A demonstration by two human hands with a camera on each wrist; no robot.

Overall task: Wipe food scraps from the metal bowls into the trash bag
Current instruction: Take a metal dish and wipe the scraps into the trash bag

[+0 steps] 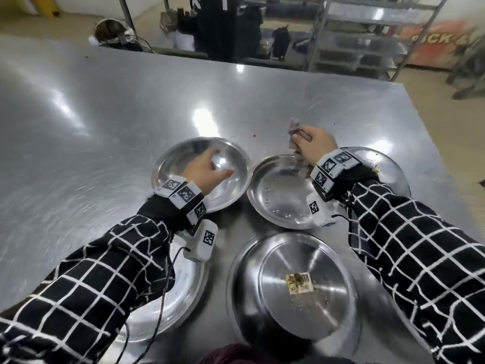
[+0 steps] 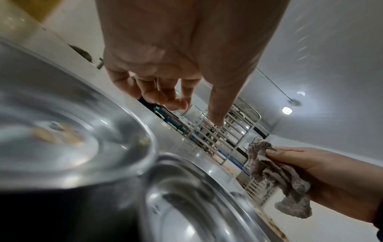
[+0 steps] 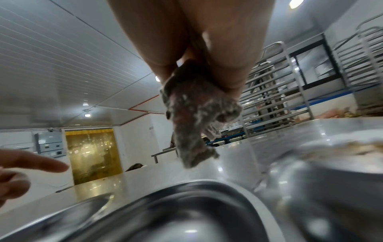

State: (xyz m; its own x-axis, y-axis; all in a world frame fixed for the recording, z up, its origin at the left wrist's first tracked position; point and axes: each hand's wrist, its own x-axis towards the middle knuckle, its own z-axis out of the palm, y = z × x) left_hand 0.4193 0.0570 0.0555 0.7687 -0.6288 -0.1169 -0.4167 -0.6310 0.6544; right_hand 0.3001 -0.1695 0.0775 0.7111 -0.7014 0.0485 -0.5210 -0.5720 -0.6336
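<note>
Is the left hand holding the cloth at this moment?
No, the cloth is pinched in the right hand, while the left hand hovers over a bowl with its fingers holding nothing.

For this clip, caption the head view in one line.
Right hand grips a grey-brown rag above shallow metal bowls on a steel table; left hand hovers open.

wall banner (image 1: 443, 40), far right: orange, with pale letters "pick &" — cut off at the frame edge
sticker (image 1: 299, 282), on the near upturned bowl (image 1: 294, 290): barcode-like stripes — print too small to read
</note>
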